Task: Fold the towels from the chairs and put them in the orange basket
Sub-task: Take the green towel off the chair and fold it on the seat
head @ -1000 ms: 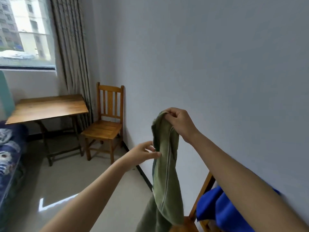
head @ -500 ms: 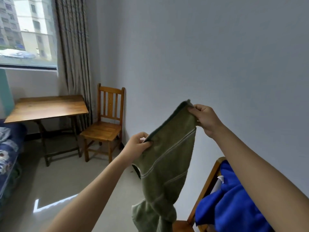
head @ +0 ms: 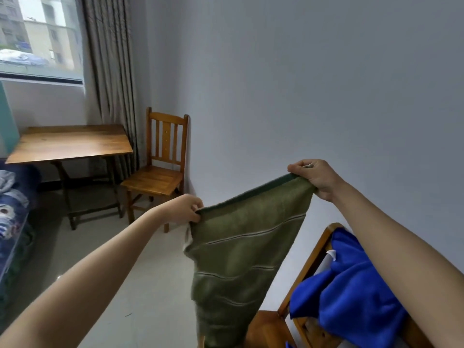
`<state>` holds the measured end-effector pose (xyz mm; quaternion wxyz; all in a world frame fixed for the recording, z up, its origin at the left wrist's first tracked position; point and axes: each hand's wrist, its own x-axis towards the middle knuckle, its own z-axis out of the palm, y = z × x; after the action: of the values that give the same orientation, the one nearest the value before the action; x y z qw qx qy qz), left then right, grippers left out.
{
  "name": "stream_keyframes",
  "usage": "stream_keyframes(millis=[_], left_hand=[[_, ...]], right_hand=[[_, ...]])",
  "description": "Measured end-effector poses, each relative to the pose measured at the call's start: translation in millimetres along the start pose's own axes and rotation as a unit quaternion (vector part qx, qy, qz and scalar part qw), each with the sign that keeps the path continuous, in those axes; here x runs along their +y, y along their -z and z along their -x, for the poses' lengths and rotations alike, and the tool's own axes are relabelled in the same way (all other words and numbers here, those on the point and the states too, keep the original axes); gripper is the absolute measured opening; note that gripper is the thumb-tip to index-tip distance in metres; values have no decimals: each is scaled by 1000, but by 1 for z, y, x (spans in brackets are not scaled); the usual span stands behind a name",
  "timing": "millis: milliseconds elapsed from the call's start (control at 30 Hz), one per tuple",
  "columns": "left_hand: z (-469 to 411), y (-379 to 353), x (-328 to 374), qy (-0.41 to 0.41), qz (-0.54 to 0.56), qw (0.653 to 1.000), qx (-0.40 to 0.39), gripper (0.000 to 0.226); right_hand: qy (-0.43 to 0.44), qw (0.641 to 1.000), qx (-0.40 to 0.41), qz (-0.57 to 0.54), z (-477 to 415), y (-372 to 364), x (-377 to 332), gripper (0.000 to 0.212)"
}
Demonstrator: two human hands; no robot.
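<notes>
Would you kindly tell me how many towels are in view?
2: a green towel stretched between both hands, and a blue towel draped over the near chair. Others may be out of view.

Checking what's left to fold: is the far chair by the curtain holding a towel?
No, the far chair has a bare seat and back; the blue towel hangs on the near chair.

A wooden table (head: 69, 143) stands under the window (head: 40, 36), its right edge just beside the long beige curtain (head: 110, 79). Left of the table's near-left corner lies a bed with patterned blue bedding (head: 11, 217). A teal object (head: 7, 121) rises at the table's left edge. The wall (head: 301, 84) is plain pale grey; the floor (head: 100, 247) is light and glossy.
</notes>
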<state>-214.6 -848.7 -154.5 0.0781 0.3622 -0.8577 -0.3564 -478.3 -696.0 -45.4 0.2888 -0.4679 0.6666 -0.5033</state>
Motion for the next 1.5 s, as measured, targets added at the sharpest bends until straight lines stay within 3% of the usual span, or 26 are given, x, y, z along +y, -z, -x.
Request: stream_keyframes(millis=[133,267,400,567,667,767,900,1100,1267,1500], left_hand=[[15,4,-47,64,79,995,6,13],[20,17,-64,62,186,980,39,10],[9,16,-74,74,328,937,94,17],[-17,19,-51,73,510,828,221,8],[-31,35,-32,29,529,814,237,9],[-37,53,-15,-45,542,810,218,11],[-35,64,-3,-114,532,812,212,11],[-3,45,3,-112,530,813,215,21],[47,3,10,-94,557,797,214,4],[141,-99,23,-39,577,788,209,44]], right_hand=[[-62,986,-119,98,-6,19,13,12],[-110,939,-222,238,-18,27,28,11],[-107,955,-157,227,-33,24,48,14],[-81,993,62,60,-64,9,75,7],[-90,978,158,-100,-82,4,74,7],[-75,954,199,-209,-93,4,67,10],[-53,966,198,-158,-89,8,68,6],[-51,972,164,-158,-57,20,73,4],[-60,979,127,-147,-11,27,86,3],[-70,984,90,-134,98,50,125,14]])
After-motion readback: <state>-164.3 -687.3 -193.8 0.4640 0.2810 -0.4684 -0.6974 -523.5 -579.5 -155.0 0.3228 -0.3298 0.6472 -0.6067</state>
